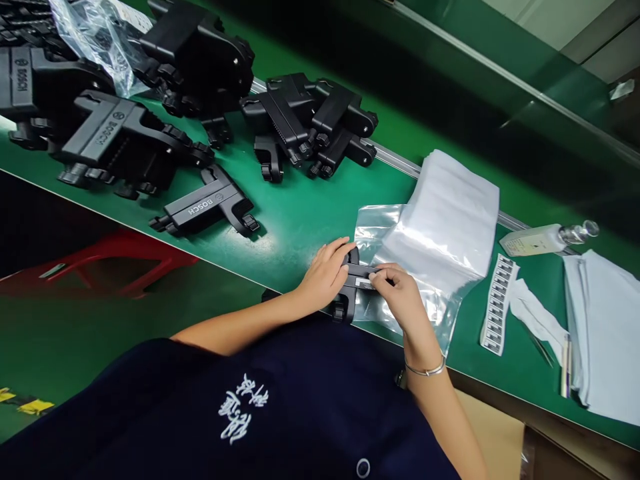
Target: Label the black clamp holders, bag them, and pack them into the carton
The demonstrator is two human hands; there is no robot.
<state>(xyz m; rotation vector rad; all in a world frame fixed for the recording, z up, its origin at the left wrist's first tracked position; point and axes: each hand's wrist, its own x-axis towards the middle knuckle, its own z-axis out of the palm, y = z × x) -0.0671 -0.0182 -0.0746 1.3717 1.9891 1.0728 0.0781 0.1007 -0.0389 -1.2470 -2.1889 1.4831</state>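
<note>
A black plastic bracket (351,288) lies at the near edge of the green bench, on a clear plastic bag (440,310). My left hand (326,272) grips its left side with curled fingers. My right hand (399,294) pinches a small white label against the top of the bracket. A silver bangle sits on my right wrist. A stack of clear bags (445,217) lies just behind my hands.
Several black Bosch-marked brackets (207,208) lie in heaps at the back left, one pile (310,123) in the middle. A strip of barcode labels (497,303), a small bottle (545,239), tweezers and folded cloths (605,333) lie right. A red stool (115,257) stands below the bench.
</note>
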